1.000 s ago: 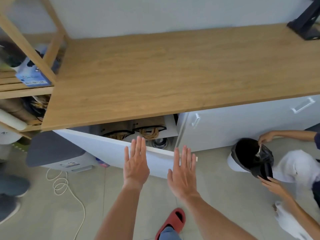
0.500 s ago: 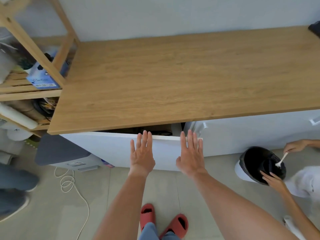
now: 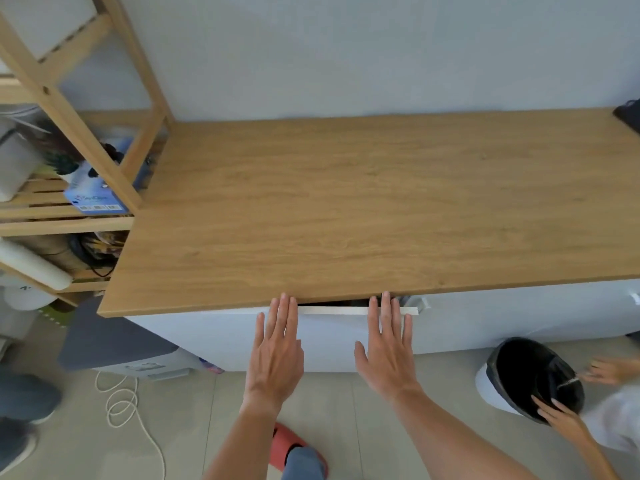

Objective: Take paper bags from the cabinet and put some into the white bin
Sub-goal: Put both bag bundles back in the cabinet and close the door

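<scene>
A white cabinet door (image 3: 332, 337) under the wooden countertop (image 3: 346, 209) stands almost flush with the cabinet front, with only a thin dark gap above its top edge. My left hand (image 3: 277, 351) and my right hand (image 3: 388, 351) press flat on the door, fingers straight and pointing up. The paper bags inside are hidden behind the door. The white bin (image 3: 498, 393) with a black liner sits on the floor at the right, where another person's hands (image 3: 561, 417) reach into it.
A wooden shelf unit (image 3: 69, 140) with a blue box and clutter stands at the left. A grey-topped appliance (image 3: 117, 344) and a coiled white cord (image 3: 121, 407) lie on the tiled floor. Someone's shoes (image 3: 20, 424) are at the far left, and my red slipper (image 3: 294, 448) is below.
The door has swung from wide open to nearly shut under both my palms. The paper bags seen inside earlier are now hidden, and my view has lifted up.
</scene>
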`<state>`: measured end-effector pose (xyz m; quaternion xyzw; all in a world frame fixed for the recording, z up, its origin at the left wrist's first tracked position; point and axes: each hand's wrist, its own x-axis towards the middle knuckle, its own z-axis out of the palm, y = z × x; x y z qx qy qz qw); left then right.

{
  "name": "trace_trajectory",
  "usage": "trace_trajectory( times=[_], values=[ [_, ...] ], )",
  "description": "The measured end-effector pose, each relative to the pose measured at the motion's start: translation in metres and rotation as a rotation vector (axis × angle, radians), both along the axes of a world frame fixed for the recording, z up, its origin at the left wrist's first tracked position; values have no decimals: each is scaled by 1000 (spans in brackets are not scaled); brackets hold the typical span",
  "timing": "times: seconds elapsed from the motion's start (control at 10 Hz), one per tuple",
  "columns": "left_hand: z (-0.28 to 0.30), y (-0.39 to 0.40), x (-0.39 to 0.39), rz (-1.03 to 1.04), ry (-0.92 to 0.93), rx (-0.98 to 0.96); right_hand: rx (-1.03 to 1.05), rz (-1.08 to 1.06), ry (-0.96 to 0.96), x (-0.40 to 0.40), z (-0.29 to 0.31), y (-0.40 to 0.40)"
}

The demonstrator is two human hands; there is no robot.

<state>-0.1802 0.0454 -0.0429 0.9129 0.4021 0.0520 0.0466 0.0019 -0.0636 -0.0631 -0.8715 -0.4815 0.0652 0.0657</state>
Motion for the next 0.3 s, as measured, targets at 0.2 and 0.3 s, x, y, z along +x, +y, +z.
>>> trace_trajectory(
  times=[0.2, 0.3],
  values=[
    [11, 55, -1, 59, -78, 19, 274, 105, -3, -12, 4, 30],
    [17, 88, 1, 140, -136, 21, 349, 74, 50, -14, 21, 72]
  ],
)
